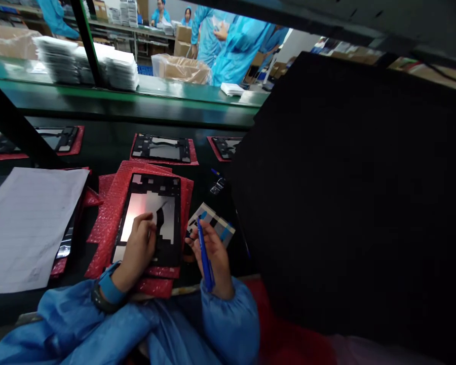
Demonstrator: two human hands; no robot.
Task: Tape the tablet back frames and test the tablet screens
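A tablet panel (168, 257) with a black frame and shiny silver middle lies on stacked red bubble-wrap sheets (105, 230) before me. My left hand (139, 241) rests over the panel, fingers curled together beside its black flex cable (160, 219); whatever the fingertips may pinch is hidden. Right of the panel, my right hand (217, 258) is closed around a blue pen (205, 256), held upright at a slant. Behind that hand sits a pale card (223, 229) bearing black and blue strips, partly covered by my fingers.
More tablet panels (161, 147) lie on red wrap along the bench's back. Printed paper (26, 223) covers a stack at left. A large black board (349, 203) blocks the right side. White stacks (121, 71) stand on a green-edged conveyor, with people in blue coats (231, 45) beyond.
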